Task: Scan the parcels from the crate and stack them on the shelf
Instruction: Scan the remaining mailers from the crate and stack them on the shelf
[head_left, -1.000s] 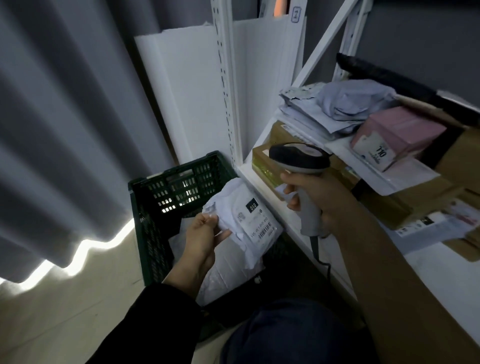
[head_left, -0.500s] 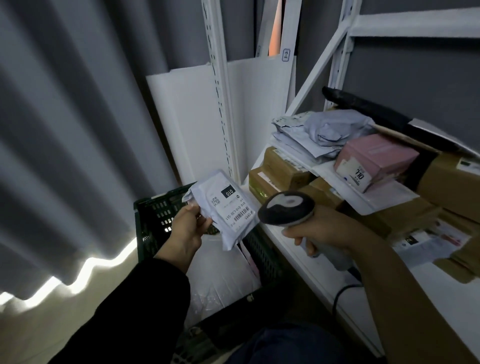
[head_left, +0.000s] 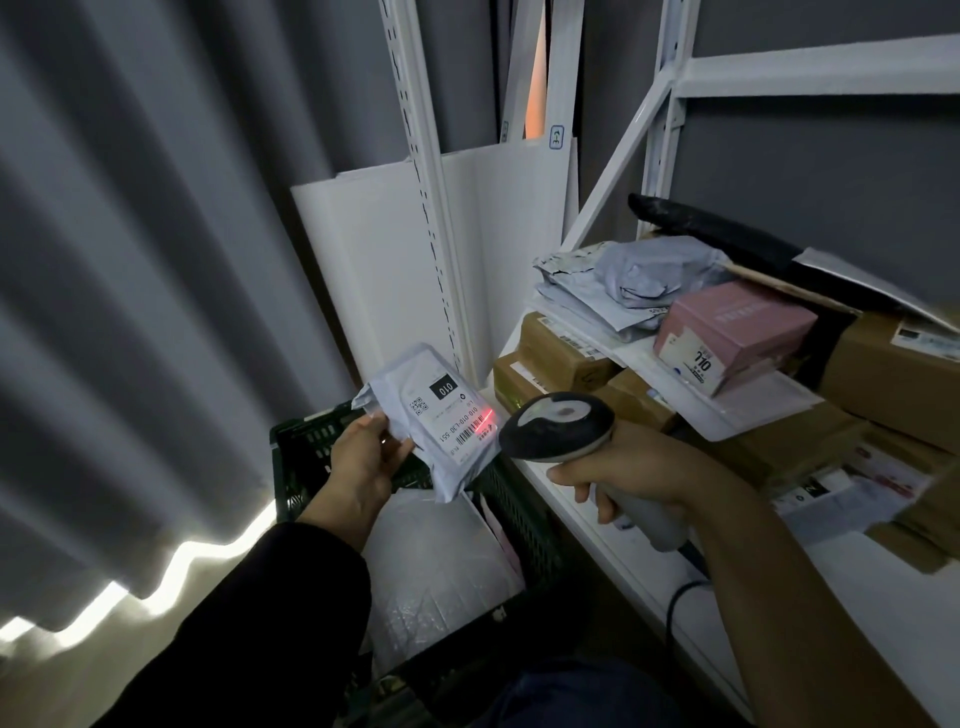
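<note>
My left hand (head_left: 363, 462) holds a small grey mailer parcel (head_left: 441, 415) with a white label marked 010, raised above the dark green crate (head_left: 306, 452). My right hand (head_left: 623, 473) grips a handheld barcode scanner (head_left: 558, 426), its head just right of the parcel. A red scan line glows on the label's barcode. More white bagged parcels (head_left: 441, 566) lie inside the crate. The white shelf (head_left: 597, 540) on the right carries a pile of parcels.
On the shelf are brown cardboard boxes (head_left: 556, 358), grey mailers (head_left: 634, 280), a pink box (head_left: 732, 327) and a long black package (head_left: 727, 234). White shelf uprights (head_left: 421, 171) and a white board (head_left: 374, 260) stand behind the crate. Grey curtains hang at left.
The left hand lifted the parcel out of the crate and up. The right hand tipped the scanner toward it, and the red scan line now shows on the barcode.
</note>
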